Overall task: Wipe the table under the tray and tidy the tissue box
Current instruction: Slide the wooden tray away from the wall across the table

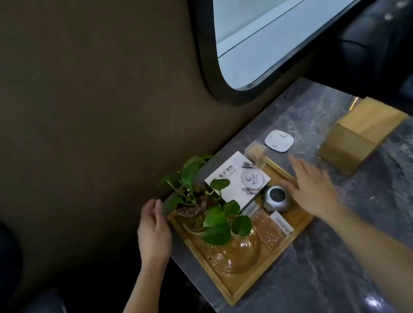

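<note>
The job looks like it is just starting. The wooden tray [234, 289] sits flat on the grey stone bench [346, 256], so the spot under it is not wiped yet, and no cloth shows anywhere. The left hand [153, 232] is by the tray's far left corner, its fingers [154, 207] open and curved, close to the rim but maybe not touching it; I cannot tell for sure. The right hand [311, 189] hangs over the tray's right rim with fingers spread open, holding nothing. Just left of those fingers is a small round silver clock [276, 198], and past it a white booklet [238, 179]. Between the two hands are a leafy plant [198, 184] in a glass bowl and a second glass bowl [236, 254], plus some little packets [271, 229]. The wooden tissue box [362, 137] sits well to the right of the right fingers, turned at a slant, not tidied yet. A white square pad [279, 141] lies beyond the fingertips. I think lifting the tray comes next, and the bowls could tip.
</note>
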Demonstrator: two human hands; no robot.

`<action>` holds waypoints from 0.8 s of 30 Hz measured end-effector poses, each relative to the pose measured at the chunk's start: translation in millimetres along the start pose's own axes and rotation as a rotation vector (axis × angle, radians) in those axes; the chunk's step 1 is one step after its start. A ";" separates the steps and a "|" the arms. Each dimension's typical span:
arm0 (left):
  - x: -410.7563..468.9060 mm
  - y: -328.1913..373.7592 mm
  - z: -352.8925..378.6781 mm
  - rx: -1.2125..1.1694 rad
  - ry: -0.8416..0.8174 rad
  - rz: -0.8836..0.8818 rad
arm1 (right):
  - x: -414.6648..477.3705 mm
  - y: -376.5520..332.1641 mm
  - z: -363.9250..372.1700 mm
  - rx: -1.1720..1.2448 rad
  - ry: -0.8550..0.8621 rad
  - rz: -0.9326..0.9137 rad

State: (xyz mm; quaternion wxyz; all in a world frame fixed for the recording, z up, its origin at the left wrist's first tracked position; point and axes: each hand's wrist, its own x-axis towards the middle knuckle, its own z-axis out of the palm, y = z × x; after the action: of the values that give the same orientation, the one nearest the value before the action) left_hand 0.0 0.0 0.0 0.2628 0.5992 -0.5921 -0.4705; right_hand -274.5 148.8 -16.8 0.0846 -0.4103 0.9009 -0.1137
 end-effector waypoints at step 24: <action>-28.9 -24.3 24.9 0.568 -0.291 -0.076 | 11.5 15.8 30.1 -0.080 0.077 0.061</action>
State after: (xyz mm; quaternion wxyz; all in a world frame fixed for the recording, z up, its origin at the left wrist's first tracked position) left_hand -6.4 37.5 -24.3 -0.0202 0.5966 -0.7084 -0.3767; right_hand -285.9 146.1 -50.7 0.0370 -0.3808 0.9194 -0.0909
